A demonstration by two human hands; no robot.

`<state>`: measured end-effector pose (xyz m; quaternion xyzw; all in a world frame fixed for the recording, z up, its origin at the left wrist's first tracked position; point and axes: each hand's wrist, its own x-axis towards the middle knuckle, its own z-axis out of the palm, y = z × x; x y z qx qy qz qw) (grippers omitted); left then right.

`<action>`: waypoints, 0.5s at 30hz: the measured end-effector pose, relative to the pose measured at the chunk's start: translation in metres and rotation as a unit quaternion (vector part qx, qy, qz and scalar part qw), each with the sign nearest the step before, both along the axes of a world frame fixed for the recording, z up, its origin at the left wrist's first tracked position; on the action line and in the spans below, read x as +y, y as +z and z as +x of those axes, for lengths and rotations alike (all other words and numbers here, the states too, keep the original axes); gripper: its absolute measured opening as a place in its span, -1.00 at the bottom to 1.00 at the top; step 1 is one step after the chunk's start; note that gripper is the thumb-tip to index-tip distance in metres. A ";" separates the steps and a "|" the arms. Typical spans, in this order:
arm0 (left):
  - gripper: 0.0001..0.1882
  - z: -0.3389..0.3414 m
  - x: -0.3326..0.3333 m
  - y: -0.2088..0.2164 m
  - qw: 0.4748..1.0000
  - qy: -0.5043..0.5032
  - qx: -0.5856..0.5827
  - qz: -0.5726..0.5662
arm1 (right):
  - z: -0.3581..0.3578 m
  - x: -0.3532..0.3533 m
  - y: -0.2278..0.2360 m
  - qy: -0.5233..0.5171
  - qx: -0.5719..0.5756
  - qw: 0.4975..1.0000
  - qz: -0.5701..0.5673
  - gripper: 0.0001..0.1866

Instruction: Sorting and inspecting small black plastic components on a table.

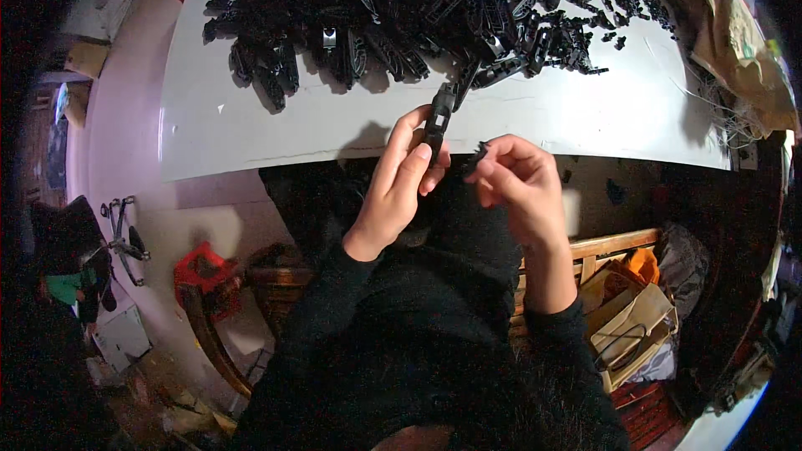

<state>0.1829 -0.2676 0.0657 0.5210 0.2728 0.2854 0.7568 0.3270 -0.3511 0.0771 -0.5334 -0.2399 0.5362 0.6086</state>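
Note:
My left hand (401,171) is closed around a long black plastic part (439,115), held tilted over the table's near edge, with a small bright patch on its side. To its right, my right hand (520,184) pinches a small black plastic piece (478,154) between thumb and fingertips. The two parts are apart. Beyond my hands lies a big heap of similar black plastic parts (359,0), long ones mostly at the left and middle. Smaller black pieces (610,12) are scattered at the heap's right side. The exact kind of these parts is too dark to make out.
The white table (276,138) spans the far side, its front edge just before me. Brown cloth or paper (735,42) hangs by its right end. A cardboard box (631,326) rests on the wooden bench at my right. A red bag (205,276) is beside a wooden chair at lower left.

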 end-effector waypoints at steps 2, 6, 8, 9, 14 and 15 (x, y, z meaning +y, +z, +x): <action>-0.58 -0.001 -0.001 0.000 0.999 -0.011 0.022 0.034 | -0.009 0.004 0.001 0.009 0.007 1.000 0.006 -0.92; -0.51 0.001 -0.009 0.005 0.985 -0.027 0.068 0.156 | -0.016 0.010 0.001 -0.015 -0.007 1.000 -0.004 -0.90; -0.50 0.002 -0.009 -0.005 0.964 0.002 0.074 0.255 | -0.018 0.010 0.001 -0.015 -0.022 1.000 0.004 -0.89; -0.50 0.003 -0.007 -0.009 0.943 0.019 0.081 0.322 | -0.019 0.010 0.001 -0.015 -0.036 0.999 0.012 -0.87; -0.48 -0.002 -0.015 -0.003 0.970 -0.012 0.066 0.235 | -0.018 0.008 -0.007 -0.080 -0.031 0.996 0.018 -0.83; -0.48 -0.004 -0.016 -0.002 0.962 -0.002 0.083 0.259 | -0.014 0.006 -0.010 -0.022 -0.014 1.000 0.009 -0.82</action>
